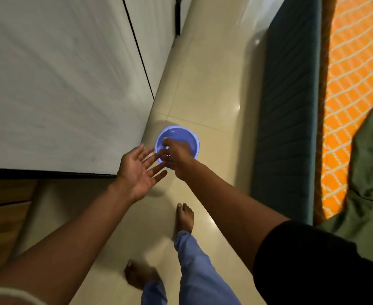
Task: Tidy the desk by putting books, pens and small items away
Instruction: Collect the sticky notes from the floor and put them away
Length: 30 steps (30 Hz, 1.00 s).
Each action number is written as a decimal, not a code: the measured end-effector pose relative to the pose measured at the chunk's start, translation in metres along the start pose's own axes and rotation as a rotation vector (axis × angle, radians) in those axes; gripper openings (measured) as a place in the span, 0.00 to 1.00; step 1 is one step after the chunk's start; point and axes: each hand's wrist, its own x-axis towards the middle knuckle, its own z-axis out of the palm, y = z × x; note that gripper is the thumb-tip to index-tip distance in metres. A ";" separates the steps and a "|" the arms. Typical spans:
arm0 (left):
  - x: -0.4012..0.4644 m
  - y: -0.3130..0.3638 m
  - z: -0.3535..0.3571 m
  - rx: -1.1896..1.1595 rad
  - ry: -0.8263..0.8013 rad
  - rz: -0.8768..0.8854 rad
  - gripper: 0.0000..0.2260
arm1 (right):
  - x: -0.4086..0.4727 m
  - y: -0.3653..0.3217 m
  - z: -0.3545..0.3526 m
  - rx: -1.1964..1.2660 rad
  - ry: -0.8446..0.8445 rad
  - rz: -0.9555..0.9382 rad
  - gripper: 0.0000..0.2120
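Round lilac-blue plastic bowl point(181, 137) low down on the cream tiled floor point(214, 89), directly beyond both hands and partly covered by them. Right hand point(176, 157) above the bowl's near rim, fingers bent downward, perhaps gripping the rim or something small; too blurred to tell. Left hand point(137, 170) just left of the bowl, palm up, fingers spread and straight, holding nothing, fingertips close to the right hand. White surface point(60, 84) with dark edge to the left of the left hand. Dark teal bed frame point(289, 106) and orange checked bedsheet point(353, 84) well to the right of the right hand. Bare feet point(184, 216) and light blue trousers point(194, 271) below the hands.
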 end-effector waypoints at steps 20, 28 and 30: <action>-0.437 -0.081 -0.253 0.194 0.266 0.625 0.12 | -0.394 0.151 0.194 -0.689 -0.518 -0.627 0.10; -0.542 -0.142 -0.358 -0.010 0.493 0.754 0.11 | -0.473 0.248 0.279 -0.851 -0.729 -0.724 0.08; -0.555 -0.157 -0.376 -0.070 0.527 0.760 0.10 | -0.484 0.267 0.294 -0.903 -0.771 -0.754 0.11</action>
